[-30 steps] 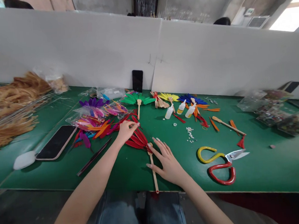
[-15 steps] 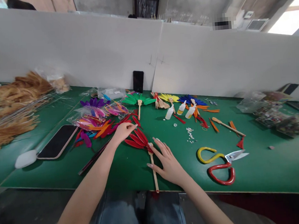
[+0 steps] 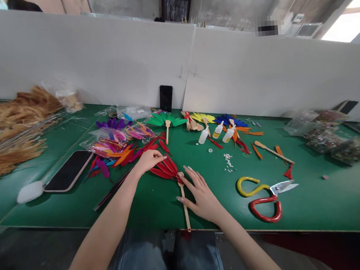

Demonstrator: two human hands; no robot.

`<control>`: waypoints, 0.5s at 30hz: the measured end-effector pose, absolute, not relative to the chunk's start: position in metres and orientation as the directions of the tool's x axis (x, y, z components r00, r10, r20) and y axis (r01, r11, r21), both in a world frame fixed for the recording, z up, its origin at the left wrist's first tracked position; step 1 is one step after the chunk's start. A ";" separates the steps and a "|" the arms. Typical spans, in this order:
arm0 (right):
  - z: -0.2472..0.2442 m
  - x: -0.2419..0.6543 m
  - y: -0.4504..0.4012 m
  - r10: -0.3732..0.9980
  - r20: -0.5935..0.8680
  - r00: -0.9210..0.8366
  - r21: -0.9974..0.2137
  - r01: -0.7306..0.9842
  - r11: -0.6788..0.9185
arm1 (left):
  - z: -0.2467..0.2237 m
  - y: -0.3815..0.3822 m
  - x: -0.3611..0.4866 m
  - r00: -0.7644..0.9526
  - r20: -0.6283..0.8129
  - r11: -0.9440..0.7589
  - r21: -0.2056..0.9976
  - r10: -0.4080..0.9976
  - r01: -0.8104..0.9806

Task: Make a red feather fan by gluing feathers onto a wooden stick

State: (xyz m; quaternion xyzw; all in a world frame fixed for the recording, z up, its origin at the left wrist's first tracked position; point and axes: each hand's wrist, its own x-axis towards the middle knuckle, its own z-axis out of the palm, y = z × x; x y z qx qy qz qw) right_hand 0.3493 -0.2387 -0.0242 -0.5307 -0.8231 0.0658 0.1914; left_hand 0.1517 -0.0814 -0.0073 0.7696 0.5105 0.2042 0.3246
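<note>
A fan of red feathers [image 3: 169, 168] with a pale wooden handle [image 3: 186, 212] lies on the green table in front of me. My left hand [image 3: 148, 161] reaches in from the left, thumb and index pinched at the tip of one of its red feathers. Spread flat to the right of the handle, my right hand [image 3: 200, 194] has fingertips resting on the handle's top, where the feathers meet. Little of that joint shows beneath the fingers. Loose red feathers [image 3: 165, 146] lie just beyond my left hand.
Scissors [image 3: 271, 194] with yellow and red grips lie at right. Several small bottles [image 3: 203, 135], white beads [image 3: 228, 161] and finished-looking green [image 3: 156, 121], yellow and blue feather fans stand farther back. A phone [image 3: 68, 171] and bagged feathers [image 3: 111, 143] are at left. A white partition [image 3: 98, 62] closes the back.
My left hand's fingertips have dropped slightly toward the fan's red feather tips. My right hand stays at the handle's top.
</note>
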 end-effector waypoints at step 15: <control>-0.024 0.350 -0.239 0.895 0.247 -0.371 -0.303 0.848 0.435 | -0.002 -0.083 0.150 0.338 0.016 -0.255 0.692 0.941 0.676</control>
